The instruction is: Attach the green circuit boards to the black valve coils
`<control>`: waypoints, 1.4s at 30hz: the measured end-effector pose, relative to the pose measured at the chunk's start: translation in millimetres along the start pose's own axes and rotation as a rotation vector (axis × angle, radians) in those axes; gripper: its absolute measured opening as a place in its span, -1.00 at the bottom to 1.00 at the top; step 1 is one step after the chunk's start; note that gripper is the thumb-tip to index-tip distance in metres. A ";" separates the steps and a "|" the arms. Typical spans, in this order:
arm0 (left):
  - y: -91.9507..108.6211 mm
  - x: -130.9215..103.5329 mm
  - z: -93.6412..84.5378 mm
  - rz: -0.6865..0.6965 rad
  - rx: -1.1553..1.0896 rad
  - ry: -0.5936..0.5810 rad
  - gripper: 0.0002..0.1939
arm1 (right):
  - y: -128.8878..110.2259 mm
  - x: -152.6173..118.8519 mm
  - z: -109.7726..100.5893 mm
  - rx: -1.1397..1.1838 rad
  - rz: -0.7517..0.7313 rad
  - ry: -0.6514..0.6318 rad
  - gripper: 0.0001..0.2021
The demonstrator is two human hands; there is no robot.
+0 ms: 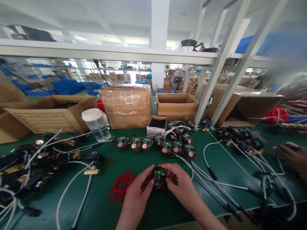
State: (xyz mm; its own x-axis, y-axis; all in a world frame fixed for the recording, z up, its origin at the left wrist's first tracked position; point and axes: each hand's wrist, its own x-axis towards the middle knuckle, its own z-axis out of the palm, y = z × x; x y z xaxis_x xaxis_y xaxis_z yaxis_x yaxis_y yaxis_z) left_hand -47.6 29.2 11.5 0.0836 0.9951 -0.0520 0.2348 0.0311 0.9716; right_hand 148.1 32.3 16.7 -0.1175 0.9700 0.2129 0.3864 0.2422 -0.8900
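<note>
At the near middle of the green table, a black device with a green circuit board (159,179) sits between both hands. My left hand (141,188) grips its left side, thumb at the lower edge. Its right side is held by the fingers and thumb of my right hand (178,182). Left of my left hand lies a tangle of red wires (122,187). Farther back, several similar open devices (146,143) stand in a row, some with white cables.
On the table (100,198), brass-fitted devices (92,166) and white cables spread left and right. A water jug (96,125), a small box of black parts (156,125) and cartons (127,107) stand behind. Another person's hand (291,156) is at far right.
</note>
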 end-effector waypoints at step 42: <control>-13.6 -2.6 36.6 -0.082 -0.213 0.174 -0.35 | 10.6 -9.7 15.5 0.288 0.179 -0.023 -0.34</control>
State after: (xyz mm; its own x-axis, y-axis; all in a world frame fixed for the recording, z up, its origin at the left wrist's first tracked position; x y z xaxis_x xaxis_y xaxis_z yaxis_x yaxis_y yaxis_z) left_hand -15.6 22.7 -10.0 -0.0992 0.9890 -0.1100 0.0232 0.1128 0.9933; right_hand 139.2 25.1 -1.1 -0.0927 0.9950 0.0373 0.1288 0.0491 -0.9904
